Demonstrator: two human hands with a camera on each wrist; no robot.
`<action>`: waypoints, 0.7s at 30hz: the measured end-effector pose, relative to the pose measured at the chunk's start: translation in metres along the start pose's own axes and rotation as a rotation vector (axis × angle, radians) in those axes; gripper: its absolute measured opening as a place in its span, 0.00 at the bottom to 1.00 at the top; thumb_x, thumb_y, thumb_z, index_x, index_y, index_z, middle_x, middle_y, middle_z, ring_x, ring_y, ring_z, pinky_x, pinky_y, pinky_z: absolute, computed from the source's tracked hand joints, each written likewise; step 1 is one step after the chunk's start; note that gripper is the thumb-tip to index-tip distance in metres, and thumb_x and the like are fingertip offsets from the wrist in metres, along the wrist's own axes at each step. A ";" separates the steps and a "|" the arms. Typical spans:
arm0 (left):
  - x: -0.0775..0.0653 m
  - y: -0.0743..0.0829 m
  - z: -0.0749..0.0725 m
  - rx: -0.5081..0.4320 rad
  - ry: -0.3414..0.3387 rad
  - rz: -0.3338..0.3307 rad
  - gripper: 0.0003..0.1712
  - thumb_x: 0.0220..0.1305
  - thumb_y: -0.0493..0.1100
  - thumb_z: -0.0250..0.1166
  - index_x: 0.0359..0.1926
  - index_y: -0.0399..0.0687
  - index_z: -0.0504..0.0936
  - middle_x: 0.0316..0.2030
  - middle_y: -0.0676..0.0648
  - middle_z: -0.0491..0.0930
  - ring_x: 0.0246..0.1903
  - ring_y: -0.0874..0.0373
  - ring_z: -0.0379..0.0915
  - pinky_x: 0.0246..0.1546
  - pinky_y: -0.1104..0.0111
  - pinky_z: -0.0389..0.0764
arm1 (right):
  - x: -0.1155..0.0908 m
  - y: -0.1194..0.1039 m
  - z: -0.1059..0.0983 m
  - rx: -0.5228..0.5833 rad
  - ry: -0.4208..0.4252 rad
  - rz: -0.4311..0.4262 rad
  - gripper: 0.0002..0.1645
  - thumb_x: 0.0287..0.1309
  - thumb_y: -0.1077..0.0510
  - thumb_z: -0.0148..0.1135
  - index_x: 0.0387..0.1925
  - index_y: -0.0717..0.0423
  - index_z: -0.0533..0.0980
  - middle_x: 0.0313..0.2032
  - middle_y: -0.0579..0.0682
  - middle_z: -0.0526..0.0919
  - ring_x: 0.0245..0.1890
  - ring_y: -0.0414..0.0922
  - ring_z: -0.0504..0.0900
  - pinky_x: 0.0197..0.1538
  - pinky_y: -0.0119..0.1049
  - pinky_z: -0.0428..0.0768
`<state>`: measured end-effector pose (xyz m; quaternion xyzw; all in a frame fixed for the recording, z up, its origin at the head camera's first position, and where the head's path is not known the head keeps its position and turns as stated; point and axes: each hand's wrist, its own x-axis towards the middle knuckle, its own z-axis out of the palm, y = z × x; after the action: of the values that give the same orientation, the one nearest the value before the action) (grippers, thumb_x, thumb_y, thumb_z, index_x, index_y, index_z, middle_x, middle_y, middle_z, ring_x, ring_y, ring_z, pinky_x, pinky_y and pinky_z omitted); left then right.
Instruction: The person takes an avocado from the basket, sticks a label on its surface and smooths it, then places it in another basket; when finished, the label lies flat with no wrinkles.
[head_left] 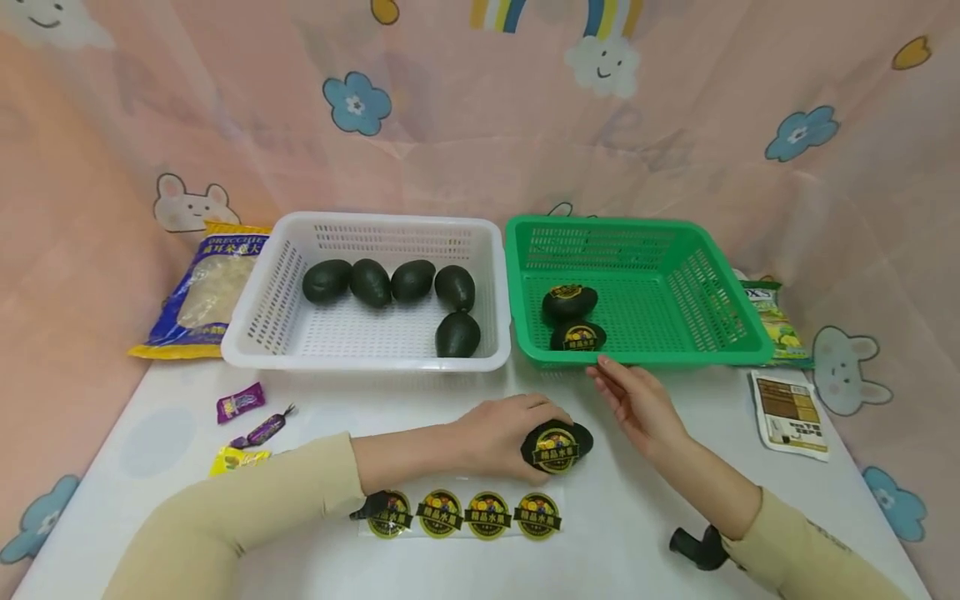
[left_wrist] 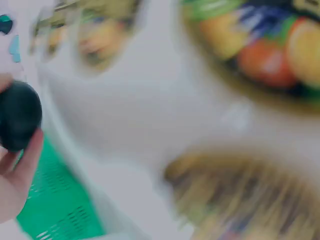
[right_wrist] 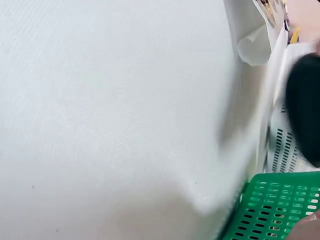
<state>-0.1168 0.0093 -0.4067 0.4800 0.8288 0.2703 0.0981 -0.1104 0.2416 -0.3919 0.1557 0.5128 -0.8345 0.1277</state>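
Observation:
My left hand grips a dark green avocado above the table, in front of the baskets. A round black-and-gold label with fruit pictures sits on its near side. The same avocado shows at the edge of the left wrist view. Nothing is held by my right hand, which is raised near the front rim of the green basket, fingers loosely extended. Two labelled avocados lie in that basket. Several avocados without visible labels lie in the white basket.
A clear strip of round labels lies near the left forearm. Small wrapped candies are at the left, beside a blue-and-yellow pasta bag. To the right are a green snack bag and a white-and-brown packet.

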 end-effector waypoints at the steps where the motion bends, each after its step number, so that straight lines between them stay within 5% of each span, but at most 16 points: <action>1: 0.005 0.002 -0.009 -0.047 -0.001 0.013 0.39 0.48 0.52 0.77 0.61 0.55 0.73 0.52 0.55 0.76 0.50 0.66 0.71 0.49 0.75 0.73 | 0.001 0.000 0.000 -0.007 0.006 0.005 0.04 0.69 0.61 0.56 0.40 0.59 0.74 0.35 0.49 0.86 0.36 0.36 0.83 0.43 0.21 0.79; 5: 0.038 0.004 -0.064 -0.195 -0.002 0.040 0.38 0.44 0.47 0.79 0.58 0.49 0.74 0.49 0.53 0.78 0.49 0.65 0.72 0.52 0.74 0.72 | 0.001 -0.001 -0.002 -0.032 0.042 0.017 0.04 0.69 0.60 0.56 0.39 0.59 0.73 0.33 0.46 0.83 0.32 0.34 0.81 0.39 0.20 0.79; 10: 0.087 -0.021 -0.121 -0.159 -0.049 -0.045 0.36 0.49 0.47 0.77 0.59 0.48 0.73 0.49 0.49 0.77 0.46 0.61 0.73 0.46 0.73 0.75 | 0.004 -0.001 -0.002 -0.029 0.005 0.010 0.08 0.69 0.62 0.55 0.36 0.59 0.79 0.35 0.49 0.85 0.37 0.37 0.84 0.45 0.23 0.79; 16: 0.114 -0.050 -0.123 0.023 -0.232 -0.201 0.40 0.59 0.51 0.70 0.68 0.46 0.65 0.59 0.44 0.72 0.57 0.54 0.69 0.54 0.68 0.72 | 0.004 0.003 -0.002 -0.063 -0.008 0.018 0.05 0.69 0.61 0.56 0.40 0.60 0.75 0.35 0.49 0.85 0.37 0.37 0.84 0.45 0.23 0.79; 21: 0.112 -0.048 -0.117 0.109 -0.250 -0.258 0.52 0.62 0.56 0.67 0.76 0.46 0.48 0.74 0.42 0.51 0.73 0.48 0.45 0.69 0.59 0.56 | 0.004 0.002 -0.004 -0.050 0.014 0.001 0.06 0.69 0.61 0.56 0.42 0.60 0.72 0.35 0.48 0.85 0.38 0.37 0.84 0.46 0.24 0.79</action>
<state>-0.2603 0.0444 -0.3246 0.4042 0.8783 0.1484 0.2079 -0.1126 0.2440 -0.3970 0.1587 0.5343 -0.8203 0.1280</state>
